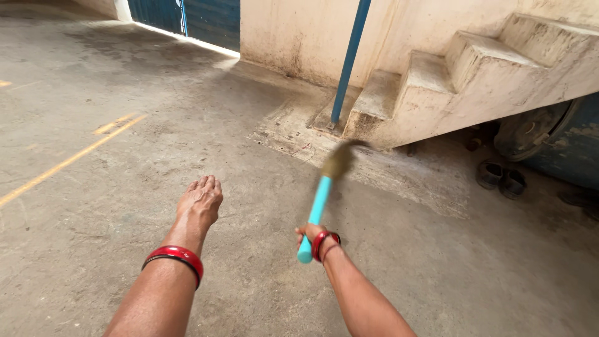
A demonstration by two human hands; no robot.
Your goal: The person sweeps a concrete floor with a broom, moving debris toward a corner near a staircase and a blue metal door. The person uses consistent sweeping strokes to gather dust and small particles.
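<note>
Even, soft daylight enters beyond the blue pole [349,59]; space beneath the stairs [474,68] shadowed; broom head [340,161] motion-blurred.

Both forearms are bare and sleeveless, the left hand [198,203] wearing a glossy red bangle edged by a thin dark band at the wrist, the right hand [310,234] wearing a similar red bangle with a dark thread beside it.

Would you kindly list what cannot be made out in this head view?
- Broom head: blurred by motion, bristles unclear.
- Right hand: fingers hidden behind the turquoise handle.
- Dark round object under the stairs: shadowed, partly covered by the stairs.
- Shoes: small and dim.
- Left hand: palm side unseen.
</note>
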